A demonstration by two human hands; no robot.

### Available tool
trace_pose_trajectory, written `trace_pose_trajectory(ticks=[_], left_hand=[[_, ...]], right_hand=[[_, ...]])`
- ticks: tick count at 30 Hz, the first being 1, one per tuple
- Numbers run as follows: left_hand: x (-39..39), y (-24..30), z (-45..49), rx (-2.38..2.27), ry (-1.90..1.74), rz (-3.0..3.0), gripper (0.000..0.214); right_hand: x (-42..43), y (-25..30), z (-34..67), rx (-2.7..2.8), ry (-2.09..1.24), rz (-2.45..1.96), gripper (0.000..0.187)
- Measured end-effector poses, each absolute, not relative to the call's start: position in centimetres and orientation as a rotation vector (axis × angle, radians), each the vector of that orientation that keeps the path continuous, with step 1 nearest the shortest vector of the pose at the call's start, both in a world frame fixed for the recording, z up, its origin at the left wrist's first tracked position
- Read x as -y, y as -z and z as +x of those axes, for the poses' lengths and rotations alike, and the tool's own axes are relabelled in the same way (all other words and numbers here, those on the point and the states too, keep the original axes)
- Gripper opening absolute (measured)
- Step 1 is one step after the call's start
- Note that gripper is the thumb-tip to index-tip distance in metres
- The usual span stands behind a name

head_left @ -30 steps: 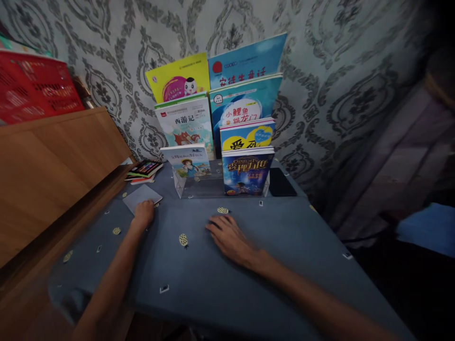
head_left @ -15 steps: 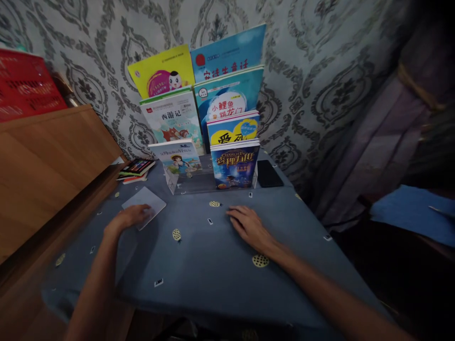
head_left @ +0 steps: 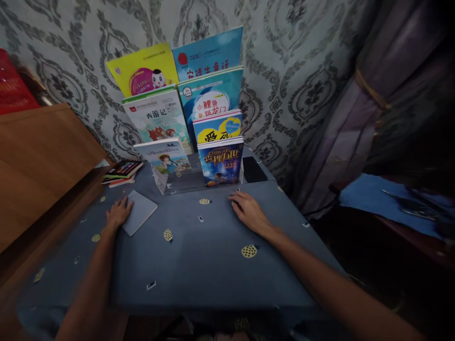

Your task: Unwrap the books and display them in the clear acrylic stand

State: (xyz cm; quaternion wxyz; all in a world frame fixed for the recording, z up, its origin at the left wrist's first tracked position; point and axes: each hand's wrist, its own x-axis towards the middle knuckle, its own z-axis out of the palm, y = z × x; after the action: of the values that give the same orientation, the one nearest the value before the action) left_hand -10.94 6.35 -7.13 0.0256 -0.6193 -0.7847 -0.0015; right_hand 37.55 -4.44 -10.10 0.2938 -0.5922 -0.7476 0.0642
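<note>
My left hand (head_left: 118, 213) lies flat on the blue-grey tablecloth (head_left: 199, 260), its fingers touching the left edge of a thin grey pad (head_left: 140, 218). My right hand (head_left: 249, 211) rests palm down with fingers spread, just in front of a clear tiered book stand (head_left: 185, 182). The stand holds several children's books: a dark blue one (head_left: 221, 161) at the front right, a pale one (head_left: 163, 158) at the front left, and taller yellow (head_left: 144, 73) and blue (head_left: 209, 52) ones behind. Neither hand holds anything.
A small stack of books (head_left: 122, 171) lies at the left, beside a wooden cabinet (head_left: 39, 161). A black phone (head_left: 253, 169) lies right of the stand. Patterned wallpaper is behind, a tied curtain (head_left: 362, 109) at the right, and a blue-covered surface (head_left: 387, 201) below it.
The view has swung to the right. My left hand has drawn back from on top of the grey pad to its left edge. My right hand has moved right, towards the stand's front.
</note>
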Motion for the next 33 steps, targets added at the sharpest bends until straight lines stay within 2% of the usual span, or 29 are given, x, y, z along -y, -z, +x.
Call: trace_pose_trajectory(ticks=[11, 24, 33], left_hand=[[-1.8, 6.8, -6.7, 2.379, -0.036, -1.932, 0.068], [4.7, 3.5, 1.7, 2.066, -0.392, -2.041, 0.06], [6.6, 3.3, 6.7, 1.929, -0.405, -2.208, 0.056]], right_hand=[[4.7, 9.7, 37.5, 2.011, -0.202, -1.617, 0.034], [4.8, 9.2, 37.5, 2.006, -0.214, -1.666, 0.033], [4.6, 9.5, 37.6, 1.987, -0.213, -1.644, 0.032]])
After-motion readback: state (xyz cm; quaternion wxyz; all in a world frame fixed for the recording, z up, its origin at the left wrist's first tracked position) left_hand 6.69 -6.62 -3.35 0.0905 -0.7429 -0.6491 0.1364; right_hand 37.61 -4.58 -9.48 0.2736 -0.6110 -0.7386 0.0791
